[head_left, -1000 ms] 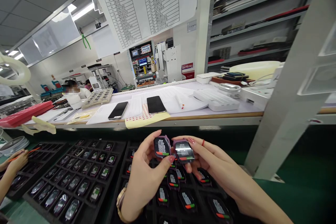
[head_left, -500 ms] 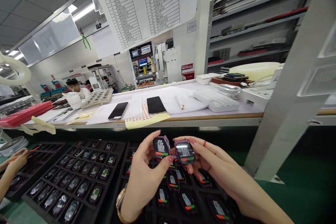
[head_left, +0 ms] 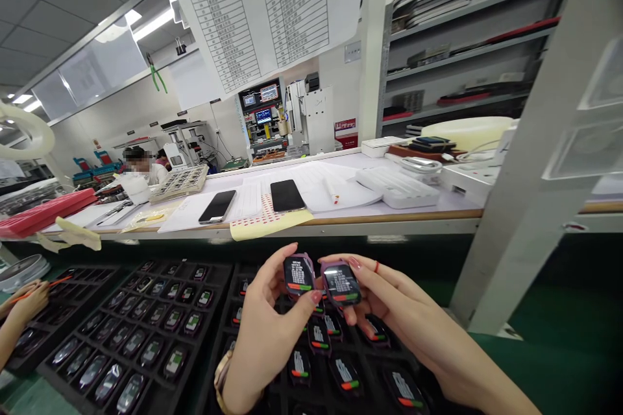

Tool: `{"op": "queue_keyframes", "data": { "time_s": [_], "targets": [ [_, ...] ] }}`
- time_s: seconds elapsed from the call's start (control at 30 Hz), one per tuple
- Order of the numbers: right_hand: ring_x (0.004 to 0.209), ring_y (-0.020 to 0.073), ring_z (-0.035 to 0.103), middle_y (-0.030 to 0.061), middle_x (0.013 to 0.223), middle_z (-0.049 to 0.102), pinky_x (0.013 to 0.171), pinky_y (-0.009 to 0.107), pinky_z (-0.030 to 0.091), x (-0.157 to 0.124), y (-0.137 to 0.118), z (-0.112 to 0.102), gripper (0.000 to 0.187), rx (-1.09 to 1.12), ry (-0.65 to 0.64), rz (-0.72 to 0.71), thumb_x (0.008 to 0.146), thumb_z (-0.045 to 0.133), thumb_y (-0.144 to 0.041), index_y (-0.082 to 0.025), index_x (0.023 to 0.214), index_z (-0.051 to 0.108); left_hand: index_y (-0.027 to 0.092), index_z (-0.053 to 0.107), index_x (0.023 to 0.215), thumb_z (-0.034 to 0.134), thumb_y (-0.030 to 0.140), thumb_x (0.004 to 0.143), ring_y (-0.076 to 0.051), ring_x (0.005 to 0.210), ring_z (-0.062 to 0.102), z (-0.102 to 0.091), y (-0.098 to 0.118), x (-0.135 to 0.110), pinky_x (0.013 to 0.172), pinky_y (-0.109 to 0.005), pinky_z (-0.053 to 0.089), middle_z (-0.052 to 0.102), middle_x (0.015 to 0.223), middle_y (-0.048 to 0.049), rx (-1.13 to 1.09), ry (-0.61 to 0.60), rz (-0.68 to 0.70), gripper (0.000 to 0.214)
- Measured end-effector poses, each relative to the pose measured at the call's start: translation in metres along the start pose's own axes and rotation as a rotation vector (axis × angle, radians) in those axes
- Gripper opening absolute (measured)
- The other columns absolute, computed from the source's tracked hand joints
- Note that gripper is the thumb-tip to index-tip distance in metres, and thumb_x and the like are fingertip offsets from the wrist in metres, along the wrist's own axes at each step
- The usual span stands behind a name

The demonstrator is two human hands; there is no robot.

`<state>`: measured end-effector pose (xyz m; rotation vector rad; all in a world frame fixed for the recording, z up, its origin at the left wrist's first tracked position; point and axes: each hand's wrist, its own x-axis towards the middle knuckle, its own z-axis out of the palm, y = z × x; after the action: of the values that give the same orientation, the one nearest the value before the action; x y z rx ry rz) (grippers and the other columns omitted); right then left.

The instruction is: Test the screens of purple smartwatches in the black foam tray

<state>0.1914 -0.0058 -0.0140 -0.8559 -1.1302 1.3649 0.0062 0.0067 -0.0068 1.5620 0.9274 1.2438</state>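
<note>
Between its thumb and fingers my left hand [head_left: 272, 318] holds a smartwatch [head_left: 298, 274], screen up, with white text and a red and green bar lit. My right hand [head_left: 389, 298] grips a second smartwatch [head_left: 342, 283] by its edges, its purple case beside the first and a light reflection across its screen. Both are raised over a black foam tray [head_left: 360, 353], where several more watches lie with similar lit screens, such as one watch [head_left: 347, 373] below my hands. My forearms and hands cover part of that tray.
Left of it lies another black tray [head_left: 78, 351] of watches. At far left a co-worker's hand [head_left: 32, 301] holds an orange tool above a further tray. Two phones, a left phone [head_left: 217, 206] and a right phone [head_left: 287, 196], rest on the shelf. A metal post [head_left: 525, 175] stands at right.
The view has shifted very slightly. Both hands keep hold of the two watches in nearly the same pose.
</note>
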Motion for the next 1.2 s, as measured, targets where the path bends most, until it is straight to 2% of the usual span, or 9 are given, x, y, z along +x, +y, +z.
{"op": "queue_keyframes", "data": {
  "time_s": [0.1, 0.33, 0.67, 1.2],
  "targets": [
    [0.06, 0.0162, 0.059, 0.0069, 0.085, 0.067, 0.047, 0.023, 0.045, -0.001, 0.0, 0.0, 0.07, 0.011, 0.001, -0.002, 0.079, 0.074, -0.075, -0.016, 0.116, 0.069, 0.028, 0.058, 0.134, 0.078, 0.031, 0.082, -0.017, 0.123, 0.062, 0.001, 0.0, 0.0, 0.102, -0.023, 0.053, 0.066, 0.133, -0.0015, -0.023, -0.013, -0.005, 0.055],
    [0.063, 0.0178, 0.059, 0.0055, 0.075, 0.065, 0.048, 0.023, 0.045, -0.001, 0.002, -0.003, 0.069, -0.01, -0.012, -0.006, 0.084, 0.07, -0.074, -0.016, 0.12, 0.068, 0.027, 0.057, 0.135, 0.077, 0.029, 0.083, -0.016, 0.119, 0.064, 0.003, -0.001, 0.001, 0.1, -0.023, 0.054, 0.066, 0.132, -0.0031, -0.026, -0.019, -0.004, 0.056],
    [0.062, 0.0172, 0.06, 0.0111, 0.099, 0.069, 0.046, 0.024, 0.045, 0.002, 0.005, -0.003, 0.067, -0.031, 0.013, -0.009, 0.084, 0.07, -0.073, -0.016, 0.121, 0.068, 0.026, 0.059, 0.134, 0.078, 0.029, 0.082, -0.018, 0.121, 0.063, -0.003, 0.003, 0.001, 0.101, -0.024, 0.054, 0.065, 0.134, -0.0037, -0.016, 0.015, -0.001, 0.056],
    [0.061, 0.0171, 0.06, 0.0118, 0.102, 0.07, 0.046, 0.024, 0.047, 0.005, 0.013, -0.006, 0.063, -0.021, 0.017, -0.018, 0.089, 0.067, -0.069, -0.018, 0.126, 0.068, 0.027, 0.059, 0.135, 0.079, 0.031, 0.082, -0.018, 0.123, 0.063, -0.003, 0.002, 0.0, 0.101, -0.023, 0.054, 0.065, 0.135, -0.0025, -0.012, 0.016, 0.004, 0.057]
  ]
}}
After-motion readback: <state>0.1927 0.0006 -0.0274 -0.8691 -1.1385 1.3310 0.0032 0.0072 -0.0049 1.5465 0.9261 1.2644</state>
